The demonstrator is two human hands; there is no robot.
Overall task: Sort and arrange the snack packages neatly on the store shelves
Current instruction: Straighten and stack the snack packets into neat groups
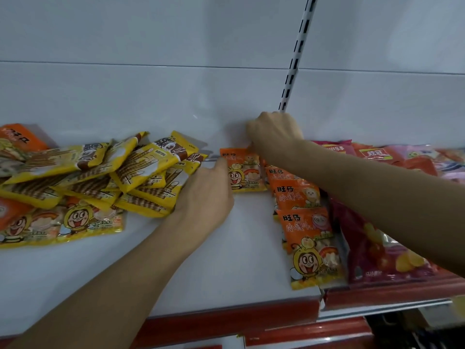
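Note:
An orange snack packet with a cartoon face lies flat at the back of the white shelf. My left hand rests beside it, thumb touching its left edge. My right hand pinches its top right corner against the back wall. To the right, a row of matching orange packets overlaps from back to front. A loose heap of yellow wafer-stick packets lies left of my left hand, over more orange packets.
Pink and red chip bags fill the neighbouring shelf on the right, under my right forearm. A slotted upright rail divides the white back wall. A red price strip runs along the shelf's front edge.

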